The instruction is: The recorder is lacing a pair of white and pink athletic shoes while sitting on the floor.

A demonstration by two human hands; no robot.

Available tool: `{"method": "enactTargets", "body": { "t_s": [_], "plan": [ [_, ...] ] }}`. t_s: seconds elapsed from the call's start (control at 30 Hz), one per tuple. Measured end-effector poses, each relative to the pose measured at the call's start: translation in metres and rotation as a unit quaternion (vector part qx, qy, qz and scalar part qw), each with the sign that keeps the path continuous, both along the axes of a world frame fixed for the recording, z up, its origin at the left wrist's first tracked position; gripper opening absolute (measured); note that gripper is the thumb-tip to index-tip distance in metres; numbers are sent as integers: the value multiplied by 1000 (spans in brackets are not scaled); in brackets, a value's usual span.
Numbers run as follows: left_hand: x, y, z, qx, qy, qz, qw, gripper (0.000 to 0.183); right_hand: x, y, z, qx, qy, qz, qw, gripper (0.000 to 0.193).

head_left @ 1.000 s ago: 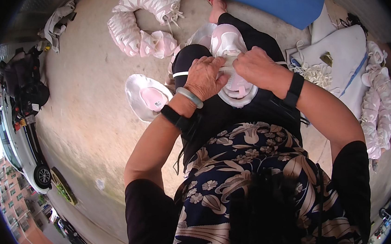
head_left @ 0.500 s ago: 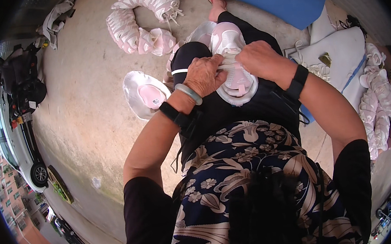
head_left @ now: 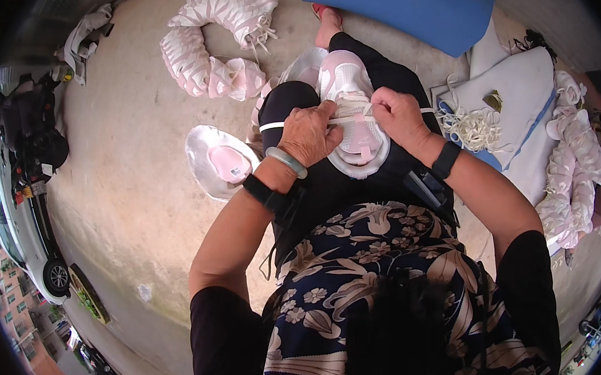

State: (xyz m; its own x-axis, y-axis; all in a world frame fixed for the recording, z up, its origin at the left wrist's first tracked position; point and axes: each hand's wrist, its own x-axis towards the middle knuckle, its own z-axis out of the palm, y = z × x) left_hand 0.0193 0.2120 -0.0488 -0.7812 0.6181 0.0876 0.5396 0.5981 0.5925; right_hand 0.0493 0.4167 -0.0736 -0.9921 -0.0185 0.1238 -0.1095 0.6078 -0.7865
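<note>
So my right fingers [head_left: 384, 100] are closed up, pinching what looks like the white lace [head_left: 359, 108] at the edge of the shoe's throat. My left fingers [head_left: 322, 110] sit bent along the opposite edge, thumb and index a bit apart; honestly can't tell if they've got lace between them or are just steadying things.

The shoe [head_left: 362, 138], white and pink, sits in my lap between my knees. Toe points away from me, heel opening and pink pull tab face my belly, so the long axis runs nearly straight out from my body, toe leaning a touch left.

How far along? Lace crosses the throat toward the toe, so I'd call that end done. The pink tongue nearer me is bare and there's no bow, so the ankle end looks like what's left. A white strip [head_left: 271, 126] also runs over my left knee; not sure it's the same lace.

Further out, another white-and-pink shoe piece [head_left: 228, 157] lies on the floor to my left, a curved row of similar ones [head_left: 185, 58] beyond it. Off right there's a tangle of loose laces [head_left: 473, 132] on a pale sheet [head_left: 520, 82], and up ahead a blue mat [head_left: 406, 3].
</note>
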Motion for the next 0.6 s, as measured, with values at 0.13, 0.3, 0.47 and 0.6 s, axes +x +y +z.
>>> {"method": "enactTargets", "body": {
  "t_s": [0.13,0.3,0.47,0.6],
  "plan": [
    [-2,2,2,-2,-11,7,1000,26,-1,0,15,149,58,110,981,17],
    [-1,5,0,-11,-1,4,1000,25,-6,-5,14,222,77,112,966,14],
    [2,5,3,-32,-18,4,999,23,-22,-11,-5,46,11,-28,998,15],
    [3,6,1,-18,-16,-2,1000,25,-37,-11,11,-322,-66,-58,943,17]
  ]
}}
